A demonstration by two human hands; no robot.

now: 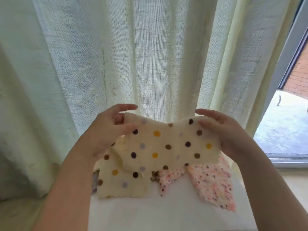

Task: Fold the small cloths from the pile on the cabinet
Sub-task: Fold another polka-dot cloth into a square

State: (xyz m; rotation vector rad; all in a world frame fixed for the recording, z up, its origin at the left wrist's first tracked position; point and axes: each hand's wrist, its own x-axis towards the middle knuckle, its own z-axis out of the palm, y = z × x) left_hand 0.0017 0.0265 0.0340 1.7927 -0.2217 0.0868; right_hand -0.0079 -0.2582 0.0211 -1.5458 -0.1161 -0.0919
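Holding a cream polka-dot cloth (166,144) spread in the air above the cabinet top (166,214), in front of the curtain (150,55). Pinching its upper left corner with the left hand (108,130): thumb lying on the near face, fingers (126,107) curling over the top edge behind. Pinching its upper right corner with the right hand (225,130) in the same manner, fingers (205,112) clamping the cloth against the thumb. Sagging slightly along the top edge between the two hands, and hanging over the pile (196,174) so as to be hiding its rear part. Showing dots in brown, dark purple, yellow and pale lilac.

Lying at the left of the pile: a second cream polka-dot piece (120,182), flat on the cabinet top, its upper part passing under the held cloth; not possible to tell whether a separate cloth or a hanging fold of the same one. Lying at the right: a larger pink speckled cloth (215,184), reaching toward the near right, and at the middle a smaller pink speckled cloth (168,179), both partly covered by the held cloth. Peeking out at the far left: a strip of pale lilac fabric (95,180). Showing between cream and pink: a dark patterned scrap (154,176), too small to name.

Hanging behind everything: the pale sheer curtain, in vertical folds. Standing at the right: a grey window frame (280,72), with a brick wall (300,72) and grey paving (283,122) outside.
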